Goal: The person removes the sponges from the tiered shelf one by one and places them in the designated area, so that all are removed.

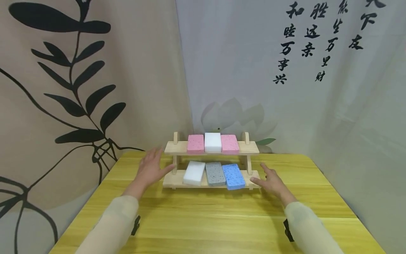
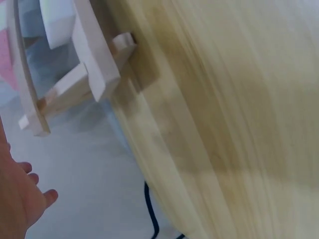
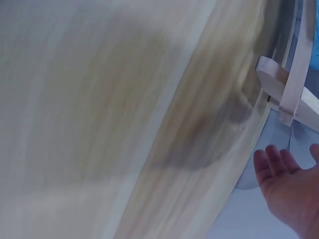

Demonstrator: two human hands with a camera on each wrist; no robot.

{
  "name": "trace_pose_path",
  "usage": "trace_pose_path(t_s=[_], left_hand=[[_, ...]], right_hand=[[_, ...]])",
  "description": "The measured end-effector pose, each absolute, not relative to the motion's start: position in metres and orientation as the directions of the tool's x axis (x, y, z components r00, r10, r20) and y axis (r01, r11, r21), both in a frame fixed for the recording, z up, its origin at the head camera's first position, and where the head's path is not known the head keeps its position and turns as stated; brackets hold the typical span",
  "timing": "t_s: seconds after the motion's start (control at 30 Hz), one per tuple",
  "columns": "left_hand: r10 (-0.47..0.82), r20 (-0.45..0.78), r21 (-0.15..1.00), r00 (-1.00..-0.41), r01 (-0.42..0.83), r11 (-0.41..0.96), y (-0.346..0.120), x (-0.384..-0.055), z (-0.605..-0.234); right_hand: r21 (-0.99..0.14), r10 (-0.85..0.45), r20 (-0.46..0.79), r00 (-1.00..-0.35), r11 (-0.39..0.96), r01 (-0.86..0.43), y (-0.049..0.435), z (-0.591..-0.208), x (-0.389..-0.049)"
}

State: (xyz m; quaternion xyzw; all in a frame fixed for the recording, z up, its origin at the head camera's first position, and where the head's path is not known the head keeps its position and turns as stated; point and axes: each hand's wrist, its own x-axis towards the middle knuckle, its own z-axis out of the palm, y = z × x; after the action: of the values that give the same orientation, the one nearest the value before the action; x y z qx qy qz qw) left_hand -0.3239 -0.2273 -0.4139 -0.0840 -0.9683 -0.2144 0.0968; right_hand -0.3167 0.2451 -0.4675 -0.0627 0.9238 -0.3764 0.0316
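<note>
A two-tier wooden rack (image 1: pixel 211 183) stands towards the back of the table. Its upper shelf bears a pink sponge (image 1: pixel 195 144), a white block (image 1: pixel 213 142) and another pink sponge (image 1: pixel 229 144). Lower down lie a second white block (image 1: pixel 194 173), a grey sponge (image 1: pixel 215 174) and a blue sponge (image 1: pixel 233 176), the last overhanging the shelf's front edge. My left hand (image 1: pixel 151 168) is at the rack's left end, fingers spread, holding nothing. At the right end my right hand (image 1: pixel 269 180) extends its fingers, also holding nothing; whether either touches the wood I cannot tell.
The yellow wood-grain table (image 1: pixel 203 218) carries the rack. Behind it hangs a cloth backdrop (image 1: pixel 146 70) with printed leaves and dark characters, and a pale curtain-like wall (image 1: pixel 364 123) runs along the right. In the left wrist view the table's edge lies beside the rack.
</note>
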Motion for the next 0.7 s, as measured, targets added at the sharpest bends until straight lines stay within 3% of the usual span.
trace_pose_path(t_s=[0.7], left_hand=[[0.094,0.25,0.513,-0.964,0.214,0.831,-0.196,-0.328,-0.398]], right_hand=[[-0.818,-0.102,-0.074,-0.992,0.575,0.001,0.239,-0.479,-0.315]])
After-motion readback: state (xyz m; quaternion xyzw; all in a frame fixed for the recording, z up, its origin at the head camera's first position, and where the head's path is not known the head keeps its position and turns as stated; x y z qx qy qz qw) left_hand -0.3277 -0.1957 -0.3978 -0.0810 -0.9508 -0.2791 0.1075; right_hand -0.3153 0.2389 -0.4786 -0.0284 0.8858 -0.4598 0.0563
